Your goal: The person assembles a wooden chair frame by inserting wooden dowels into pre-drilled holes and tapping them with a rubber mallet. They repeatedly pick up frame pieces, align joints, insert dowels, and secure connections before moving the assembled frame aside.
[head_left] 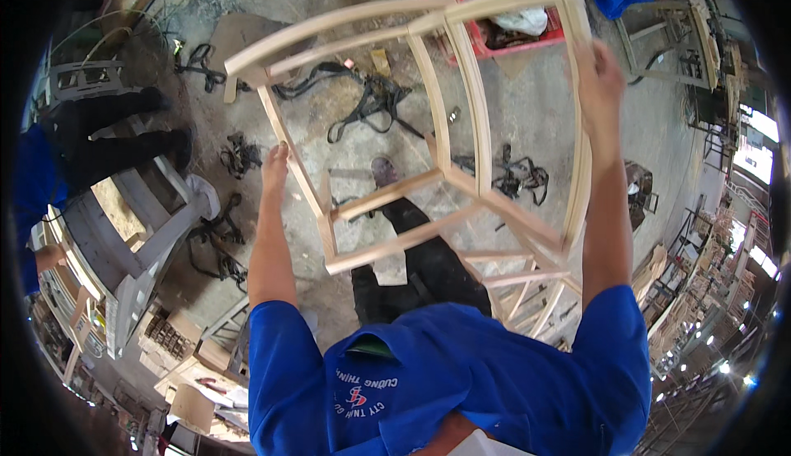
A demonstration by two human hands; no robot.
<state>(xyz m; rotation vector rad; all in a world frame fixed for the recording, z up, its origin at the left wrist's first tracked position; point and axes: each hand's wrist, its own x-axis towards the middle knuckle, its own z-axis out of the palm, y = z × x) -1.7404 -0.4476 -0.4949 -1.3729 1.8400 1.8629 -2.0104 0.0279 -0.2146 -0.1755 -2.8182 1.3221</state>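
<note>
— Two hands were up on that bare wooden chair frame (pixel 445 135), held out in front of the person, well above the concrete floor (pixel 527 110). Did you catch the grips?

— Partly. Left hand (pixel 275 163) sat against the frame's left post, fingers (pixel 280 149) curled round the wood, though the far side of that grip was hidden behind the post. Right hand (pixel 600 77) was high on the right rail, fingers wrapped round it, with the fingertips tucked out of sight behind the wood.

— And the frame itself?

— Tilted, with its curved rails fanning toward the top of the view. Its lower rungs ran into a stack of similar wooden frames (pixel 535 291) by the person's right side, and where one ended and the next began was hard to tell.

— Below?

— A dark trouser leg and shoe (pixel 384 172) showed through the frame's opening. Black straps (pixel 362 102) lay scattered on the floor. A red crate (pixel 494 11) sat beyond, half screened by the top rail, its contents unclear.

— Off to the left?

— A grey metal table (pixel 132 233), bent by the lens, and a second person in dark trousers (pixel 107 130), mostly cut off at the rim.
</note>
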